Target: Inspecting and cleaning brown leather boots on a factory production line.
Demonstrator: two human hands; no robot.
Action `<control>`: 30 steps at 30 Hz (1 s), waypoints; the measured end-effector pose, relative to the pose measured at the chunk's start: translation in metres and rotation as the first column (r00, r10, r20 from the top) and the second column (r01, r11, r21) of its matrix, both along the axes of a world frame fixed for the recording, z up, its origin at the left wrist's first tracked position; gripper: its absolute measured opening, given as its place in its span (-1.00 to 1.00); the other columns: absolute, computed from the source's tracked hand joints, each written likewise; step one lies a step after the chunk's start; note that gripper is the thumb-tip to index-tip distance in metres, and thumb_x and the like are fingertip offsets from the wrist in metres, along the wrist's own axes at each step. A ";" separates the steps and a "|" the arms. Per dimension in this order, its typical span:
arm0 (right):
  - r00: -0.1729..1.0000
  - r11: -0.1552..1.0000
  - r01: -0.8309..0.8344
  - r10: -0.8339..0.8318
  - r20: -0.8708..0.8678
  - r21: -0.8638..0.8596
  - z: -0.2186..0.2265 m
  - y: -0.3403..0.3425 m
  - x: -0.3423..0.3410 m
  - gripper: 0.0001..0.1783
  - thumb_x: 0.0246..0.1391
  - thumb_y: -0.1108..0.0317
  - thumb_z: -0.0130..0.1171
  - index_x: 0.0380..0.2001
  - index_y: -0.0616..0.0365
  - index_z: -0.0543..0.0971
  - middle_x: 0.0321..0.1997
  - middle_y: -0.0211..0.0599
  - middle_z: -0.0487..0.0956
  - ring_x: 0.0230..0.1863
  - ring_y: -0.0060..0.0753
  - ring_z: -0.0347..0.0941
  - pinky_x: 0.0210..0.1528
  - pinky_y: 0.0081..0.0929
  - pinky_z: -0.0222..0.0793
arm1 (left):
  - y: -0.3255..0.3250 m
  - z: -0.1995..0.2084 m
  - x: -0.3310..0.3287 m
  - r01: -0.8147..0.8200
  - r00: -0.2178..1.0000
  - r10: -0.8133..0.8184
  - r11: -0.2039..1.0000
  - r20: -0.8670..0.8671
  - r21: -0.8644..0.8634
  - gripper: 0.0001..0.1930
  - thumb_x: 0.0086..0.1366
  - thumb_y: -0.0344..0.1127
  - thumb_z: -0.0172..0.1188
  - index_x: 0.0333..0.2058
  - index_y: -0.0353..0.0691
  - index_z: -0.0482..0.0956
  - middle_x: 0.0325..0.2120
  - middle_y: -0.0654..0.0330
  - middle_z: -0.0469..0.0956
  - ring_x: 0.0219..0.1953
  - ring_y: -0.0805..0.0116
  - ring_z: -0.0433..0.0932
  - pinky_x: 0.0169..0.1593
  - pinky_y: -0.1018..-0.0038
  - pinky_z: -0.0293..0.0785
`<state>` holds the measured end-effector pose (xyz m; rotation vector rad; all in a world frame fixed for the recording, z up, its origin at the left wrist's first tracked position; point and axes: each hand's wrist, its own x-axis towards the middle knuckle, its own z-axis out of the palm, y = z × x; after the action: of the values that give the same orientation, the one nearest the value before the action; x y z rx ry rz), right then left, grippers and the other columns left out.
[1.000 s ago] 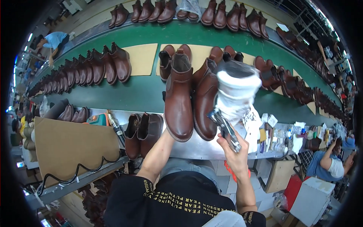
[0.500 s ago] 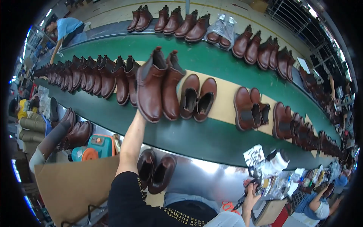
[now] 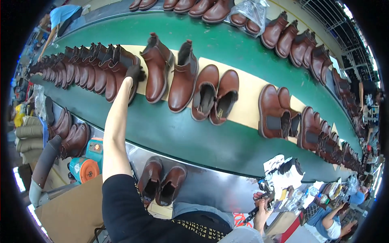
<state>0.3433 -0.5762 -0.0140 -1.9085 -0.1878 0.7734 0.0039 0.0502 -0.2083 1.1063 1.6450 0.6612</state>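
My left hand (image 3: 136, 74), in a dark glove, reaches across to the row of boots and is closed around a brown ankle boot (image 3: 125, 60) at its right end. Its dark fingers blend partly into the leather. Just right of it, two brown ankle boots (image 3: 182, 79) stand upright, slightly apart, on tan card. Beside them a brown pair (image 3: 207, 87) lies with toes pointing away and openings toward me. Low on the right, my right hand (image 3: 261, 205) is closed on a black hand tool (image 3: 265, 193) with metallic parts; its exact kind is unclear.
A green belt (image 3: 227, 150) carries the long boot row; more brown boots (image 3: 279, 34) line the far ledge. Nearer me, a brown pair (image 3: 162, 184) sits on the metal bench. A teal-and-orange machine (image 3: 88, 164) and cardboard (image 3: 73, 202) are left; people work at both sides.
The brown boot pair that was raised in front of my left arm now stands on the card. My left hand has moved left to another boot. My right hand still holds the tool.
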 end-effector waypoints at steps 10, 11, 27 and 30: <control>0.985 0.980 0.170 -0.169 -0.017 0.107 -0.017 -0.068 0.007 -0.65 0.15 0.24 0.10 -0.15 0.32 0.41 -0.25 -0.14 0.54 -0.27 -0.32 0.53 -0.25 -0.41 0.49 | -0.074 0.173 0.146 0.510 0.554 -0.284 0.859 -0.783 0.049 -0.21 -0.09 0.31 0.15 0.02 -0.15 0.40 -0.06 -0.23 0.40 -0.02 -0.08 0.44 0.02 0.21 0.38; 0.985 0.978 0.173 -0.172 -0.019 0.120 -0.018 -0.071 0.006 -0.65 0.15 0.24 0.10 -0.15 0.32 0.41 -0.25 -0.14 0.54 -0.27 -0.32 0.53 -0.25 -0.41 0.49 | -0.058 0.156 0.136 0.497 0.572 -0.311 0.867 -0.759 0.019 -0.05 -0.16 0.44 0.13 0.05 -0.24 0.37 -0.05 -0.25 0.41 -0.04 -0.10 0.46 0.02 0.21 0.38; 0.982 0.981 0.188 -0.188 -0.004 0.037 -0.012 -0.095 -0.013 -0.75 0.14 0.31 0.09 -0.31 0.33 0.43 -0.25 -0.16 0.53 -0.26 -0.36 0.51 -0.22 -0.46 0.44 | 0.009 0.126 0.074 0.708 0.001 -0.499 0.612 -0.867 -0.351 -0.64 -0.09 -0.21 0.21 -0.27 -0.22 0.60 -0.28 -0.11 0.57 -0.17 0.00 0.55 -0.12 0.20 0.47; 0.974 0.973 0.227 -0.227 -0.006 0.041 -0.023 -0.111 -0.003 -0.74 0.16 0.31 0.08 -0.30 0.35 0.43 -0.24 -0.17 0.54 -0.22 -0.38 0.50 -0.19 -0.46 0.41 | -0.035 0.171 0.102 0.699 0.133 -0.170 0.714 -0.976 -0.029 -0.59 -0.04 -0.17 0.21 -0.16 -0.14 0.54 -0.20 -0.04 0.53 -0.10 0.00 0.49 -0.12 0.18 0.45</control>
<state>0.3404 -0.6873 -0.0366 -1.8518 0.0155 0.6115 0.1063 0.0155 -0.0378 2.6386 1.8990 -0.2253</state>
